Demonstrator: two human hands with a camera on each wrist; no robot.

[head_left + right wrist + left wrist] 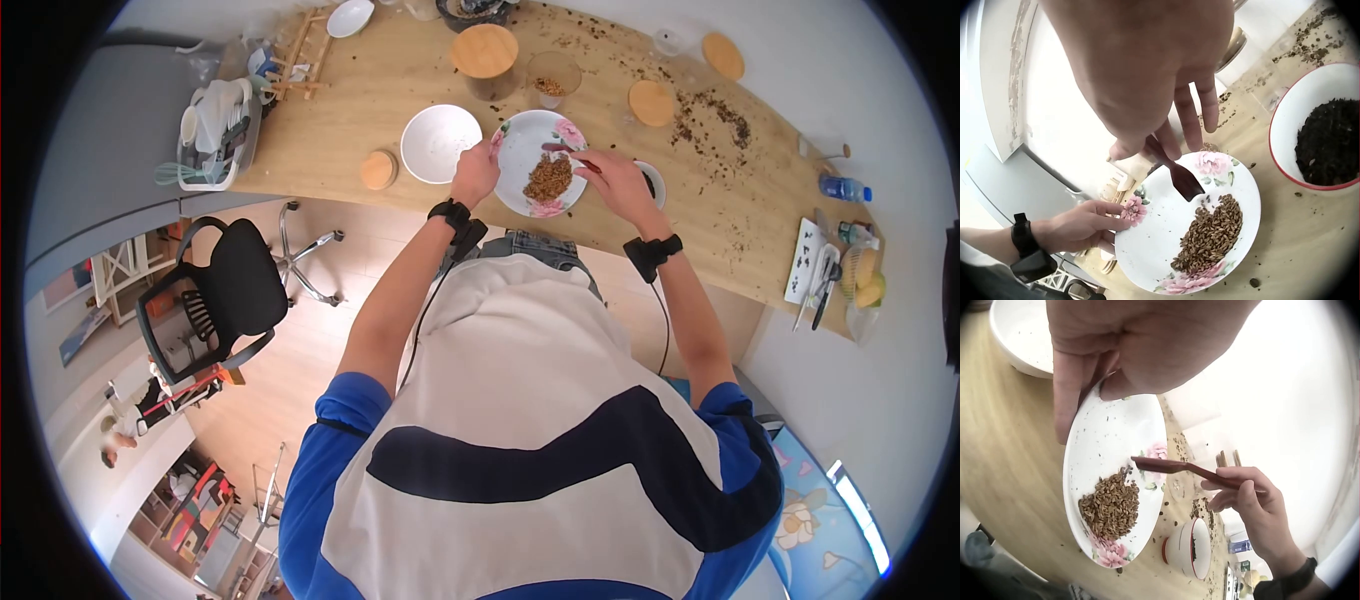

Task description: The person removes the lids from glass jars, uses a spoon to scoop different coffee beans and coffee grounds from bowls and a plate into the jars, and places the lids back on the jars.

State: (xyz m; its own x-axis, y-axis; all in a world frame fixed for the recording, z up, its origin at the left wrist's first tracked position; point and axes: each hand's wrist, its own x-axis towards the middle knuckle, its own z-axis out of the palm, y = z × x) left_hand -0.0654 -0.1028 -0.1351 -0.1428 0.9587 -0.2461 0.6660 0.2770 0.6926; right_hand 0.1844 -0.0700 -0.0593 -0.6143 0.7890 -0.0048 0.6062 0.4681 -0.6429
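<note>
A white plate with pink flowers (515,165) is gripped at its left rim by the left hand (476,174), thumb and fingers on the edge. Brown grains (1110,509) lie heaped on one side of the plate (1113,425), with small dark bits scattered elsewhere. The right hand (619,187) pinches a dark red-brown spoon (1185,182) by its handle; its flat end is above the plate beside the grains (1209,234). In the right wrist view the left hand (1088,226) holds the rim at a flower.
Left of the plate stands a white bowl (440,144). A red-rimmed cup (1275,140) with dark contents is at the right. Behind are a wooden-lidded jar (484,52) and a glass (554,78). Dark bits (712,120) litter the table's right side.
</note>
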